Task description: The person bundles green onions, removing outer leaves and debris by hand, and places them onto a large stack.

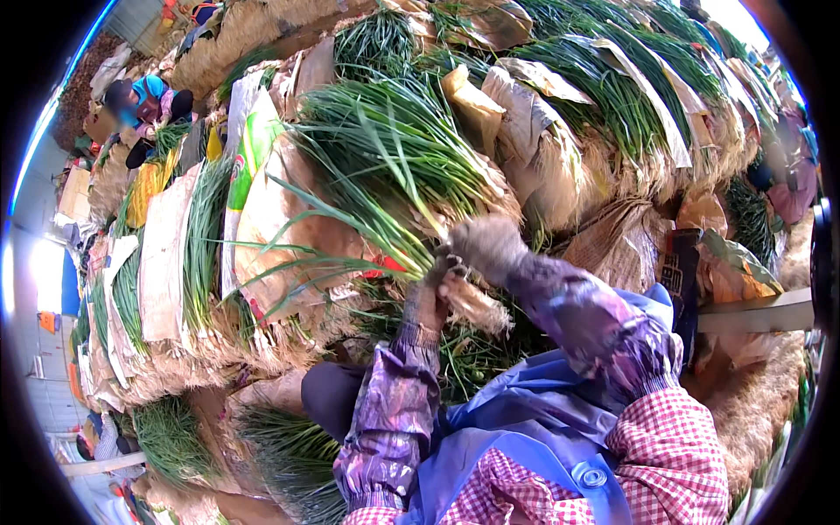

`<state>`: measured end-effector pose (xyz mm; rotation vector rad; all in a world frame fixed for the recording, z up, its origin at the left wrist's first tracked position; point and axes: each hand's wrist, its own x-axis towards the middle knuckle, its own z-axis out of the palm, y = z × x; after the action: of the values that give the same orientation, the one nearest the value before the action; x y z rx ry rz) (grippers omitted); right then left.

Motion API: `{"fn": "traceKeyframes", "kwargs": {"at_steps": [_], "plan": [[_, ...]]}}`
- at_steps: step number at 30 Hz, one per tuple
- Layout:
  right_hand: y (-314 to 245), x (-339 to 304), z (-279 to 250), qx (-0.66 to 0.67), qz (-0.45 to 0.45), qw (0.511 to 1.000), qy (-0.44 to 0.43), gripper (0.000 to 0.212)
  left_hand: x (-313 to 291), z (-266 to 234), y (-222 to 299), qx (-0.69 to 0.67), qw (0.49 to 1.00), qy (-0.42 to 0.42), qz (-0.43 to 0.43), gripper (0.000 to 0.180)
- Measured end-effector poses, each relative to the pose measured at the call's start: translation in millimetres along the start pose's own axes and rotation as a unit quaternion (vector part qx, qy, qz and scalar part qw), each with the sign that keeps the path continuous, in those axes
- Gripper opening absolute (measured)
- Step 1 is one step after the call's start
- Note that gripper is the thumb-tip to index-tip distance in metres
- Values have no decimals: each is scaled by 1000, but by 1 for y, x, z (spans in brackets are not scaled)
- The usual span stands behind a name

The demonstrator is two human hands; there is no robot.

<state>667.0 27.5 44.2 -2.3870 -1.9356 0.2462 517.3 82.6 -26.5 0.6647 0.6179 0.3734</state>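
Observation:
A small bunch of green onions (398, 241) is gripped in my left hand (429, 297), its leaves spreading up and left, its pale roots (477, 306) sticking out below to the right. My right hand (486, 248), in a dirty glove and slightly blurred, is closed just above the left one. From its fingers a single green onion stalk (409, 179) slants up and left, its white end at the fingertips. Right behind both hands lies a large pile of green onions (385, 149), roots toward the right. Purple patterned sleeve covers (595, 319) reach over both forearms.
Long rows of green onions (604, 87) separated by paper and sacking stretch across the back; another row (206, 245) stands at left. More leaves (289, 446) lie beside my legs. A co-worker (144, 105) sits far left, another person (787, 157) at the right edge.

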Motion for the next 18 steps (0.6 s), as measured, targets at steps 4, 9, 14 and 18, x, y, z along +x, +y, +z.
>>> {"fn": "traceKeyframes", "kwargs": {"at_steps": [4, 9, 14, 18], "plan": [[-17, -34, 23, 169, -41, 985, 11, 20, 8, -26, -10, -82, 996, -31, -28, 25], [7, -21, 32, 563, 62, 820, 83, 28, -23, 13, 0, -25, 998, 35, -52, 29], [3, 3, 35, 138, 31, 989, -32, 12, -62, -12, 13, 32, 987, 155, 15, 19], [71, 30, 21, 190, 212, 919, 272, 24, -60, -25, 21, -131, 989, 17, 69, 28]]}}
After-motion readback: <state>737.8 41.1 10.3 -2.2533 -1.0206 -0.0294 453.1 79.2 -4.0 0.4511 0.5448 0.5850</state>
